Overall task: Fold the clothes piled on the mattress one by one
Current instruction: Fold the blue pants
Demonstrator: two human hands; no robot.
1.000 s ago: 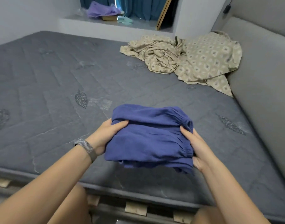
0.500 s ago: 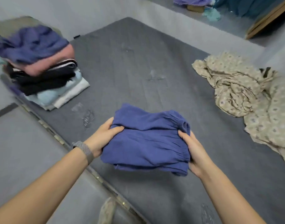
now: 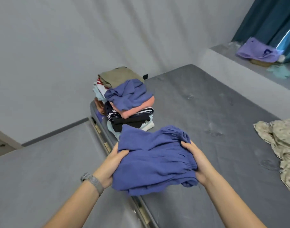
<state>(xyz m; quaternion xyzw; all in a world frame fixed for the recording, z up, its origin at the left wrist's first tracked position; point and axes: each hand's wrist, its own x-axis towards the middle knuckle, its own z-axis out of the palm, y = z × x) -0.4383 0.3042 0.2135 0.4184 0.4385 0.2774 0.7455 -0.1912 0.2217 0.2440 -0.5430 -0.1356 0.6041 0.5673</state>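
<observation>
A person holds a folded blue garment [image 3: 155,159] in the air with both hands, above the near edge of a grey mattress [image 3: 206,112]. The left hand [image 3: 111,165] grips the garment's left side, the thumb curled over the top of the cloth and the fingers hidden beneath it. The right hand [image 3: 197,162] grips the right side by the gathered waistband, thumb on top and fingers tucked under. A grey woven wristband [image 3: 94,182] sits on the left wrist. Beyond the garment, at the corner of the mattress, stands a stack of folded clothes [image 3: 124,102]: another blue piece lies on top at the front, with a pink piece under it, then dark and pale pieces, and an olive one at the back. At the right edge of the view a crumpled beige patterned cloth [image 3: 281,145] lies on the mattress, well apart from the stack. On a ledge [image 3: 226,51] at the far end rests a purple cloth [image 3: 256,51] in front of a dark teal curtain [image 3: 264,20].
</observation>
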